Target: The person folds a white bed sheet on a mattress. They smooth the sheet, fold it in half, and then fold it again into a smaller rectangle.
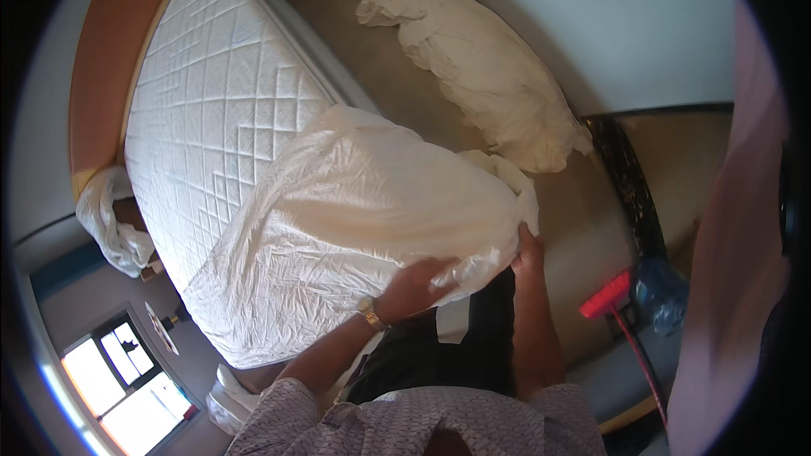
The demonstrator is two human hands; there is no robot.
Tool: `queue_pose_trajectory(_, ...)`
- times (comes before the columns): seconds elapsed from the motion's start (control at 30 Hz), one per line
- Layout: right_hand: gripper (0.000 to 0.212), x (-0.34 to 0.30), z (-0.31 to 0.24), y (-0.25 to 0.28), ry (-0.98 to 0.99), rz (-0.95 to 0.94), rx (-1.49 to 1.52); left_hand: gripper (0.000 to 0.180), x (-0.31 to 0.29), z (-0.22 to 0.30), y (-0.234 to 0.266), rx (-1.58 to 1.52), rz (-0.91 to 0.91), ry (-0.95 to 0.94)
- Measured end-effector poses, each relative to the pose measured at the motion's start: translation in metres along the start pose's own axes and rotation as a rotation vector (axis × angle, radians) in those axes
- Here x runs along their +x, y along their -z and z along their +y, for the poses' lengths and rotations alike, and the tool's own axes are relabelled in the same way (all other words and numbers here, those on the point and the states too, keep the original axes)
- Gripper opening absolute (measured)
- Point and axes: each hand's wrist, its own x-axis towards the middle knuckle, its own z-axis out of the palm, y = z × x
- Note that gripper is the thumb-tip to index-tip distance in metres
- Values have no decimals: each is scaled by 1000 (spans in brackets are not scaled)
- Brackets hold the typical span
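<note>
A large white pillow in a crinkled case (355,219) lies partly on the bare quilted mattress (211,101). My left hand (414,287), with a gold watch at the wrist, presses flat on the pillow's near end. My right hand (528,249) grips the bunched open edge of the pillowcase at the pillow's right corner. Both forearms come up from the lower edge in patterned sleeves.
A second white pillow or bundle of linen (481,67) lies on the brown floor beyond. A red broom (617,304) and a plastic bag (663,291) stand at the right. White cloth (110,219) hangs near the orange headboard (101,76). A window (127,380) shows at lower left.
</note>
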Motion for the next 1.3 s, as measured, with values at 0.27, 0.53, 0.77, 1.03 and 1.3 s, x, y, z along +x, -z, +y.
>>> queue_pose_trajectory(0.27, 48, -14, 1, 13, -87, 173, -179, 15, 34, -229, 199, 526, 860, -99)
queue_pose_trajectory(0.53, 45, -12, 10, 13, -125, 215, -253, 8, 80, -292, 258, 656, 572, 77)
queue_pose_trajectory(0.77, 44, -18, 33, 18, -209, 256, -464, 12, 100, -327, 309, 454, 730, 105)
queue_pose_trajectory(1.03, 49, -28, 57, 12, -214, 314, -444, 24, 170, -268, 290, 391, 541, -177)
queue_pose_trajectory(1.3, 46, -32, 47, 4, -163, 368, -573, 20, 246, -220, 244, 1071, -18, 101)
